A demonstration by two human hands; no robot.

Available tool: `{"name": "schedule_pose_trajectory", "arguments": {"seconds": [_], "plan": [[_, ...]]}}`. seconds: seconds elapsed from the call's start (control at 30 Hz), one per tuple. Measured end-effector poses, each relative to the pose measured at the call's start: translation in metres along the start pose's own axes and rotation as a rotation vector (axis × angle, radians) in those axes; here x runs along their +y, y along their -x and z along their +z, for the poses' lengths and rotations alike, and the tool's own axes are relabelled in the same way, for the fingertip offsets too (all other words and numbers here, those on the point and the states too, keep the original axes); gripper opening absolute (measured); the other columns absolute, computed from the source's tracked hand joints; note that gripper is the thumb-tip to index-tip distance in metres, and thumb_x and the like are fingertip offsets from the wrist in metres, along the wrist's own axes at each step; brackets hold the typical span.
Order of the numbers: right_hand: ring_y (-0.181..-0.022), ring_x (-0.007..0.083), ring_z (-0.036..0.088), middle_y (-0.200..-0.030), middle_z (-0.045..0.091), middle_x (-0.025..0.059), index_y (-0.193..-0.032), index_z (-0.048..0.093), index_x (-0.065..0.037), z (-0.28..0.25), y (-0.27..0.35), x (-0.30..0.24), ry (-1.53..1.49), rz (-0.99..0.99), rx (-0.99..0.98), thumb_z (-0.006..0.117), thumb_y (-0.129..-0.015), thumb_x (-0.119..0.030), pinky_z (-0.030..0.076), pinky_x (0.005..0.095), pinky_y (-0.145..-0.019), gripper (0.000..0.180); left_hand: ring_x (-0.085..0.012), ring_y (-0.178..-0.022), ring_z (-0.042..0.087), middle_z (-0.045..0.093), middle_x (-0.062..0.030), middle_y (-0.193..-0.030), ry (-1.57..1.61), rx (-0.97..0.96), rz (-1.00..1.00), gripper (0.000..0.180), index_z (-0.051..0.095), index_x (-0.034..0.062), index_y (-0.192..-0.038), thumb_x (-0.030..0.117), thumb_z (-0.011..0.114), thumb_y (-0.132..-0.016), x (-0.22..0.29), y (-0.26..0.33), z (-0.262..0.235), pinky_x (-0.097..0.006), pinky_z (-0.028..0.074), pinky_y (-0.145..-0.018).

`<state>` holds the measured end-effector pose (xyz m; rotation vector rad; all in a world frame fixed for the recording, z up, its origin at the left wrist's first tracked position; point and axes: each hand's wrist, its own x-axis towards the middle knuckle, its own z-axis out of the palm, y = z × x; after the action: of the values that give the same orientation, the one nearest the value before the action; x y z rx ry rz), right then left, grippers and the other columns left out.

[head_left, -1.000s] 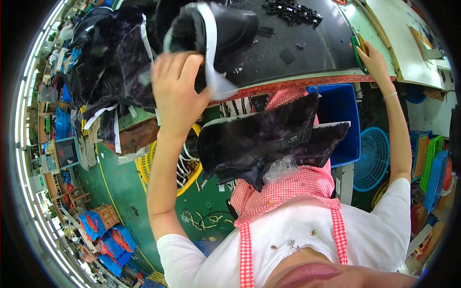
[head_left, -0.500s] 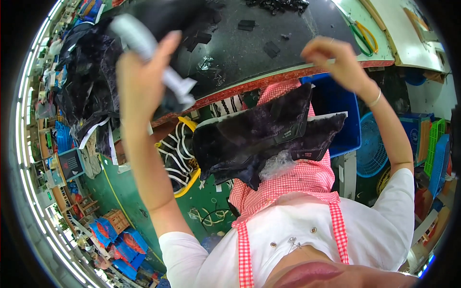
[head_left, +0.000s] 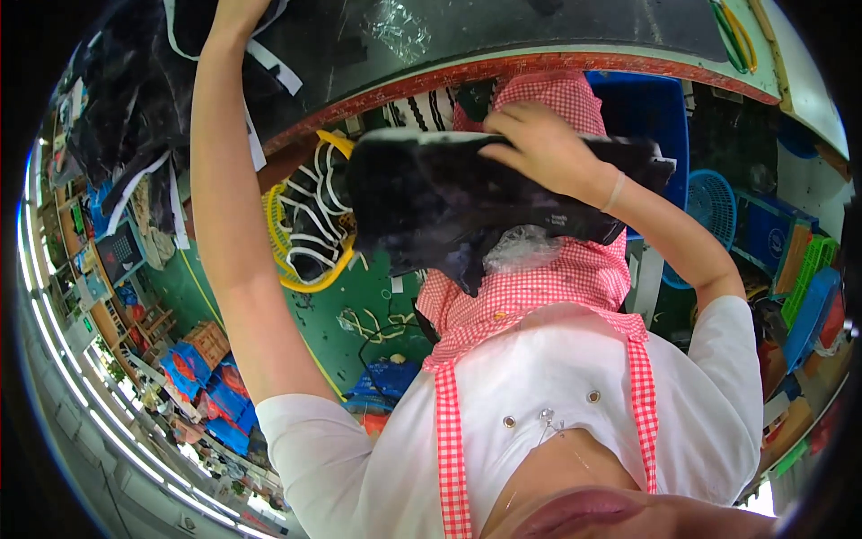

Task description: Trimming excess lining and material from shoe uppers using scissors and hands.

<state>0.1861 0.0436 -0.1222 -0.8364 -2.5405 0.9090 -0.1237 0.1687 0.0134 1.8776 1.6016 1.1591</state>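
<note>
My left arm stretches over the far left of the table, and only a part of my left hand (head_left: 241, 13) shows at the top edge, its fingers cut off. White strips (head_left: 277, 68) and a heap of black plush fabric (head_left: 126, 121) lie around it. On my lap rest black plush pieces (head_left: 417, 193) with pale edges, stacked over a red checked apron (head_left: 539, 292). Across the upper edge of the stack lies my right hand (head_left: 548, 148), thumb and fingers apart and slightly bent. Crumpled clear plastic (head_left: 519, 250) sits against the lower edge of the pieces.
A dark tabletop (head_left: 512, 31) with a red front edge (head_left: 395, 96) spans the top. Below it stand a yellow basket (head_left: 339, 260) with white-striped black pieces and a blue bin (head_left: 672, 117). Yellow-and-green-handled scissors (head_left: 738, 38) lie at the far right.
My left hand, earlier over the table with a blurred white-and-black item, has moved forward to the picture's top edge. The right hand has come down onto the plush pieces. The view has shifted.
</note>
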Motion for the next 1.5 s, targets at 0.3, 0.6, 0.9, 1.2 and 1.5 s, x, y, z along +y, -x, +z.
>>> {"name": "schedule_pose_trajectory", "arguments": {"seconds": [0.3, 0.6, 0.9, 1.2, 1.5], "plan": [[-0.075, 0.0265, 0.061, -0.083, 0.061, 0.0096, -0.092, 0.061, -0.003, -0.033, 0.053, 0.031, -0.073, 0.169, 0.176, 0.067, -0.083, -0.01, 0.048, 0.0354, -0.066, 0.013, -0.0334, -0.122, 0.049, 0.056, -0.01, -0.127, -0.307, -0.489, 0.06, 0.058, 0.06, 0.0093, -0.12, -0.009, 0.055, -0.066, 0.026, 0.223, 0.017, -0.041, 0.039, -0.104], [-0.082, 0.0359, 0.067, -0.098, 0.068, 0.0182, -0.107, 0.063, 0.002, -0.04, -0.011, -0.068, -0.05, 0.129, -0.096, 0.069, -0.073, -0.06, 0.053, 0.0442, -0.074, 0.071, -0.0224, -0.085, 0.064, 0.069, -0.0044, -0.099, -0.166, -0.365, 0.072, 0.033, 0.07, 0.0112, -0.099, 0.003, 0.073, -0.067, 0.044, 0.207, 0.042, -0.034, 0.05, -0.076], [-0.078, 0.0068, 0.055, -0.083, 0.067, 0.0033, -0.099, 0.066, 0.006, -0.003, 0.03, -0.049, -0.841, 0.511, -0.331, 0.072, -0.087, -0.024, 0.049, 0.0272, -0.071, 0.032, -0.0212, -0.084, 0.063, 0.069, -0.0053, -0.093, 0.123, -0.28, 0.058, 0.027, 0.071, 0.0071, -0.098, 0.006, 0.077, -0.071, 0.051, 0.195, 0.051, -0.03, 0.048, -0.075], [-0.065, 0.0111, 0.047, -0.068, 0.056, 0.0032, -0.096, 0.065, 0.004, 0.01, 0.029, -0.042, -0.88, 0.656, -0.352, 0.057, -0.094, -0.045, 0.042, 0.0315, -0.059, 0.05, -0.0199, -0.076, 0.057, 0.064, -0.0005, -0.092, -0.365, -0.286, 0.472, 0.018, 0.069, 0.0101, -0.085, 0.012, 0.074, -0.068, 0.073, 0.176, 0.055, -0.032, 0.049, -0.065], [-0.066, 0.0204, 0.061, -0.072, 0.063, 0.0195, -0.09, 0.065, 0.005, -0.009, 0.036, -0.032, -0.576, 0.325, -0.367, 0.058, -0.092, -0.037, 0.049, 0.0377, -0.065, 0.042, -0.0214, -0.062, 0.058, 0.055, -0.011, -0.076, 0.043, -0.49, -0.364, 0.015, 0.058, -0.0001, -0.083, 0.012, 0.066, -0.087, 0.105, 0.197, 0.073, -0.03, 0.045, -0.055]]}}
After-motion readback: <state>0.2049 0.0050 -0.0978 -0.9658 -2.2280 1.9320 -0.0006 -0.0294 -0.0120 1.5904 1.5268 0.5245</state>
